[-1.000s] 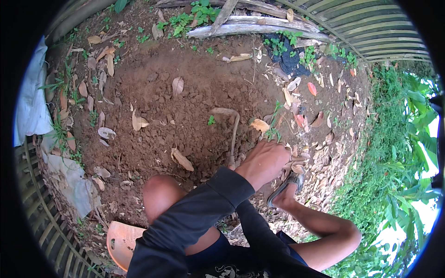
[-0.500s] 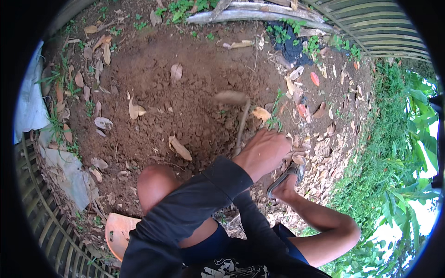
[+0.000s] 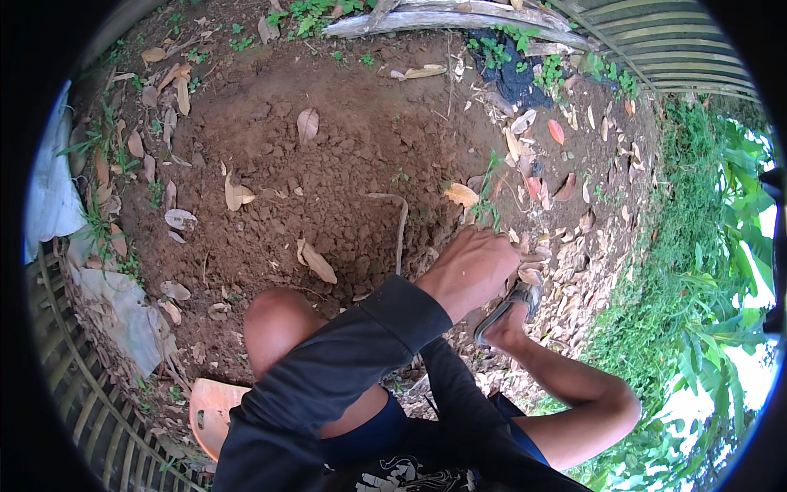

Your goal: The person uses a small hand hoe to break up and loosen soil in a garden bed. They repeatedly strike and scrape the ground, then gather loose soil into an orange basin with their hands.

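My left forearm in a dark sleeve reaches across my lap, and my left hand (image 3: 469, 264) is closed in a fist beside the leaf litter. Whatever it may hold is hidden. Low over the dug soil (image 3: 352, 238) is a small hand hoe (image 3: 402, 225), its curved neck running down behind my left forearm. The blade shows only as a thin edge against the dirt. My right arm (image 3: 451, 377) passes beneath the left one toward the hoe. My right hand and its fingers are covered by the left sleeve, but the swinging hoe shows it is held there.
Dry leaves (image 3: 316, 261) are scattered over the soil. An orange board with a slot (image 3: 215, 414) lies beside my bent knee (image 3: 279, 324). Weathered logs (image 3: 451, 23) and black sheeting (image 3: 515, 80) lie at the far side. Slatted bamboo fences (image 3: 676, 41) and green plants (image 3: 689, 262) border the ground.
The hoe head has come down and a little left, from a blurred raised position to the soil. My left fist stays in nearly the same place.
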`<state>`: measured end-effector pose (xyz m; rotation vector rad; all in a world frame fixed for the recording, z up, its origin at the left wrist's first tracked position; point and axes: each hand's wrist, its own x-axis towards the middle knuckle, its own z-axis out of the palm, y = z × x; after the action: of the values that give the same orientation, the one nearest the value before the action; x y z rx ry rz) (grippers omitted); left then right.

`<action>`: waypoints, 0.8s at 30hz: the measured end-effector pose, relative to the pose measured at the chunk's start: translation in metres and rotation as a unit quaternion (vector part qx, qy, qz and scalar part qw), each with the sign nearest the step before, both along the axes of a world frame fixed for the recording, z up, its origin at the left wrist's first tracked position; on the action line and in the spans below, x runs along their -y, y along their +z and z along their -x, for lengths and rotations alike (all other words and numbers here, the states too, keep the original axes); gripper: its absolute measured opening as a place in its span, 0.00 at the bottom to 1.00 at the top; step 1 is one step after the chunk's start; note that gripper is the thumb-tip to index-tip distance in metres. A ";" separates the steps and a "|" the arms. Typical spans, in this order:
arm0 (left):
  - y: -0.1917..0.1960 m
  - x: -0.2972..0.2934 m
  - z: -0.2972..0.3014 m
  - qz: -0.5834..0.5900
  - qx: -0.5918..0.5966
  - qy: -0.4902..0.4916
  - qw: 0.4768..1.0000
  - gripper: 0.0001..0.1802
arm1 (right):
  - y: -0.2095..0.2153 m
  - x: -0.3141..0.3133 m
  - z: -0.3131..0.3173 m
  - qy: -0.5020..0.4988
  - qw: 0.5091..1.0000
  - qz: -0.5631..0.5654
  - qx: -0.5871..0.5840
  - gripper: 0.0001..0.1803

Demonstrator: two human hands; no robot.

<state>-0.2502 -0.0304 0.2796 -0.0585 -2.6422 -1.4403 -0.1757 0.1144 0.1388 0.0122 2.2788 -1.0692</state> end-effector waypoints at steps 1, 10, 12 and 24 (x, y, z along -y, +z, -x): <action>-0.001 -0.003 -0.001 0.002 0.011 -0.007 1.000 0.14 | -0.003 0.005 -0.001 0.019 1.000 -0.013 0.001 0.35; 0.001 -0.006 -0.008 -0.022 0.035 -0.022 0.999 0.14 | -0.004 0.011 0.004 -0.024 1.000 0.000 -0.002 0.34; 0.002 0.004 -0.003 -0.002 0.073 -0.042 0.996 0.14 | 0.000 0.007 0.002 -0.008 1.000 -0.008 0.001 0.34; 0.024 -0.014 -0.007 0.010 0.082 -0.098 0.992 0.15 | 0.005 0.009 0.009 0.006 1.000 -0.014 -0.001 0.34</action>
<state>-0.2432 -0.0163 0.3039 -0.2181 -2.8520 -1.5390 -0.1848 0.1054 0.1438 0.0076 2.2923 -1.0320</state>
